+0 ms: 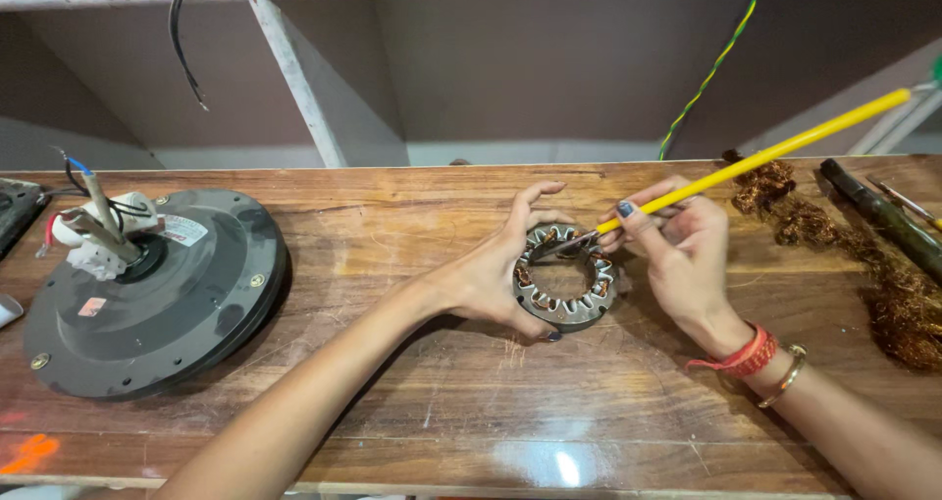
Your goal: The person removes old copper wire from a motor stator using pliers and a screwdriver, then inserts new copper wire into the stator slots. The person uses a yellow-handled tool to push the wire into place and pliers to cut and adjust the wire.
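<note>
A round metal stator ring (pixel 567 309) with slots and bits of copper winding lies on the wooden bench (pixel 442 402). My left hand (pixel 496 269) grips its left side, thumb and fingers spread around the rim. My right hand (pixel 682 250) holds a long yellow tube (pixel 785 147) whose thin metal tip pokes into a slot at the ring's upper edge. Red thread and a bangle sit on my right wrist.
A dark round fan motor housing (pixel 157 294) with a shaft and wires rests at the left. Tangled copper wire (pixel 883 274) lies at the right, beside a dark cylindrical tool (pixel 883 215). A green-yellow wire (pixel 716 63) hangs behind the bench.
</note>
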